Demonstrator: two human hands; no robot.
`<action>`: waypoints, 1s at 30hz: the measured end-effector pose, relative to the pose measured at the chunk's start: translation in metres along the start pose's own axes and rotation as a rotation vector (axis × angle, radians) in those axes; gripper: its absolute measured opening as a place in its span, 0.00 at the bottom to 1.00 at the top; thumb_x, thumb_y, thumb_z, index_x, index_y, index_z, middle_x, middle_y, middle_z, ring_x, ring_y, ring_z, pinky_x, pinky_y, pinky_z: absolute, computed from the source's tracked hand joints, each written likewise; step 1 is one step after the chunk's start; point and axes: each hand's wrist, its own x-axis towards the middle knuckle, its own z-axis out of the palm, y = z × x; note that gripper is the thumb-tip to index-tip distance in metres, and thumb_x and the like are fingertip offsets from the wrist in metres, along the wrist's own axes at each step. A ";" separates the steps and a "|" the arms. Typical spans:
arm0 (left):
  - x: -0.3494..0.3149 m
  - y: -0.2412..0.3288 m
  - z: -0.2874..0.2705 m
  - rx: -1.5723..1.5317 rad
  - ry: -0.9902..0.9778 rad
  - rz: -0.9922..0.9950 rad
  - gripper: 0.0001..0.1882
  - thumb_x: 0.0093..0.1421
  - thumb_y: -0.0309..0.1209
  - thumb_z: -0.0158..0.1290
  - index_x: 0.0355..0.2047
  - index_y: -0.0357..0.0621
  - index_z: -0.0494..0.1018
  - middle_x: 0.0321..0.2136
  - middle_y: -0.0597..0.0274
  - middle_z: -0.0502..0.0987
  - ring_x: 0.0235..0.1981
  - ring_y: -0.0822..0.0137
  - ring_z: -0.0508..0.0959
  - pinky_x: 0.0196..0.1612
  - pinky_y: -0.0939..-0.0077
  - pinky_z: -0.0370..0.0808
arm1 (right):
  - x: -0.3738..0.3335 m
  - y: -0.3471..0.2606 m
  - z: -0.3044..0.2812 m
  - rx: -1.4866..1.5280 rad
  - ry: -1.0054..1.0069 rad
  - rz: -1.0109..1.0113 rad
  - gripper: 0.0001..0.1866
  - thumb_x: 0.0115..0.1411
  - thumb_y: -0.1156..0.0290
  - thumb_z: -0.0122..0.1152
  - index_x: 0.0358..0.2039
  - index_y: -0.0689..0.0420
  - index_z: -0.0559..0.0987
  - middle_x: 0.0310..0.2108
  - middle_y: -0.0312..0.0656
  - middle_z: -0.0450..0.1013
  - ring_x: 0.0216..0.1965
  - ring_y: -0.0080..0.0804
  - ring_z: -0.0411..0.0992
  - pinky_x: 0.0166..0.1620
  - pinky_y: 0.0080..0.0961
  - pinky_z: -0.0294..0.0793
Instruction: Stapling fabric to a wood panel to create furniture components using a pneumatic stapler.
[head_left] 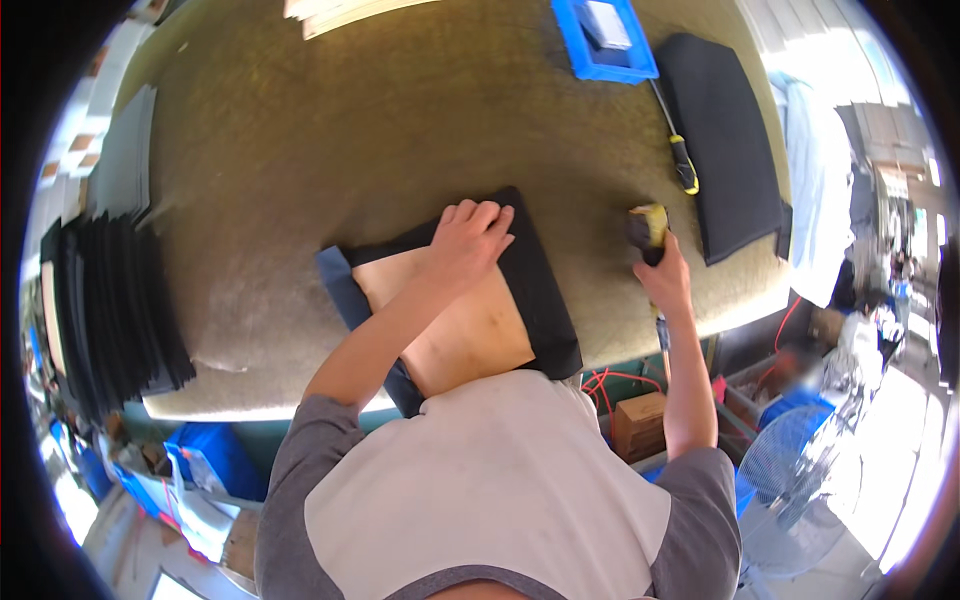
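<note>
A pale wooden board (pixel 480 340) lies at the table's near edge, with black fabric (pixel 530 260) around its borders. My left hand (pixel 470 243) reaches across the board, its fingers bent and closed on the fabric along the far side. A blue-grey strip (pixel 335 270) of the covering shows at the left corner. Off to the right, my right hand (pixel 665 275) is wrapped round a yellow-and-black air staple gun (pixel 648 230), slightly blurred and apart from the board. A metal fitting shows below its grip.
Stacked black covered panels (pixel 115 300) stand at the left. At the right lie a screwdriver (pixel 683 165) and a large black padded piece (pixel 720 150). A blue tray (pixel 630 70) sits far right. Red hose (pixel 610 385) hangs below the table edge; a fan (pixel 795 465) stands lower right.
</note>
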 end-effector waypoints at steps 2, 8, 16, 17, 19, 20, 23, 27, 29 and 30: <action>-0.001 -0.002 -0.001 0.013 0.023 -0.018 0.20 0.59 0.35 0.62 0.51 0.44 0.78 0.40 0.65 0.70 0.43 0.62 0.71 0.47 0.63 0.69 | 0.005 -0.007 -0.016 0.334 -0.311 0.168 0.19 0.51 0.73 0.67 0.45 0.64 0.78 0.29 0.46 0.79 0.29 0.37 0.79 0.34 0.36 0.78; -0.003 -0.009 -0.002 -0.070 0.034 0.018 0.17 0.59 0.36 0.61 0.47 0.44 0.80 0.40 0.67 0.70 0.43 0.63 0.70 0.49 0.67 0.68 | 0.004 -0.139 -0.025 0.929 -0.669 0.240 0.03 0.53 0.78 0.64 0.27 0.64 0.78 0.20 0.37 0.74 0.22 0.25 0.74 0.26 0.25 0.73; -0.003 -0.010 0.003 -0.113 0.098 0.032 0.15 0.56 0.34 0.62 0.42 0.42 0.81 0.38 0.66 0.72 0.43 0.63 0.70 0.48 0.66 0.67 | 0.020 -0.149 0.020 0.440 -0.702 0.120 0.06 0.51 0.75 0.61 0.22 0.65 0.78 0.16 0.38 0.73 0.18 0.25 0.75 0.24 0.26 0.73; -0.003 -0.009 0.001 -0.119 0.088 0.032 0.14 0.55 0.34 0.62 0.40 0.42 0.81 0.38 0.66 0.72 0.43 0.63 0.71 0.48 0.66 0.67 | 0.020 -0.149 0.022 0.378 -0.686 0.093 0.06 0.51 0.74 0.61 0.23 0.65 0.78 0.16 0.38 0.74 0.18 0.25 0.75 0.24 0.26 0.73; -0.005 -0.009 0.001 -0.135 0.094 0.029 0.13 0.55 0.34 0.62 0.39 0.42 0.82 0.38 0.66 0.72 0.43 0.63 0.71 0.48 0.66 0.67 | 0.015 -0.153 0.020 0.377 -0.670 0.086 0.06 0.51 0.74 0.61 0.23 0.65 0.78 0.16 0.38 0.74 0.18 0.25 0.76 0.24 0.26 0.74; -0.006 -0.009 0.000 -0.149 0.100 0.030 0.12 0.55 0.34 0.62 0.37 0.42 0.82 0.38 0.66 0.73 0.43 0.63 0.71 0.48 0.67 0.67 | 0.012 -0.155 0.019 0.378 -0.652 0.076 0.07 0.51 0.74 0.61 0.24 0.66 0.79 0.16 0.39 0.75 0.18 0.26 0.76 0.25 0.27 0.74; -0.010 -0.010 0.000 -0.146 0.097 0.014 0.10 0.55 0.34 0.62 0.35 0.43 0.83 0.37 0.65 0.73 0.43 0.63 0.71 0.47 0.66 0.68 | 0.004 -0.157 0.025 0.386 -0.646 0.044 0.08 0.52 0.73 0.61 0.24 0.66 0.79 0.16 0.39 0.75 0.18 0.27 0.77 0.25 0.28 0.76; -0.032 -0.014 -0.016 -0.158 0.228 0.030 0.08 0.54 0.30 0.62 0.33 0.43 0.82 0.40 0.64 0.75 0.42 0.62 0.73 0.45 0.64 0.69 | 0.010 -0.162 0.017 0.259 -0.646 -0.037 0.09 0.52 0.72 0.63 0.25 0.67 0.79 0.15 0.40 0.75 0.17 0.27 0.76 0.25 0.28 0.76; -0.063 -0.017 -0.043 -0.167 0.478 -0.146 0.12 0.52 0.28 0.63 0.38 0.42 0.82 0.44 0.60 0.76 0.42 0.59 0.75 0.44 0.61 0.71 | 0.015 -0.147 0.007 0.045 -0.474 -0.076 0.14 0.54 0.69 0.68 0.36 0.67 0.81 0.21 0.46 0.78 0.23 0.37 0.79 0.30 0.34 0.79; -0.078 -0.017 -0.069 -0.003 0.530 -0.309 0.15 0.52 0.27 0.64 0.41 0.41 0.82 0.44 0.58 0.76 0.43 0.57 0.76 0.43 0.60 0.71 | 0.012 -0.136 -0.001 -0.093 -0.316 -0.240 0.19 0.54 0.67 0.70 0.43 0.65 0.79 0.29 0.49 0.78 0.31 0.42 0.80 0.36 0.37 0.79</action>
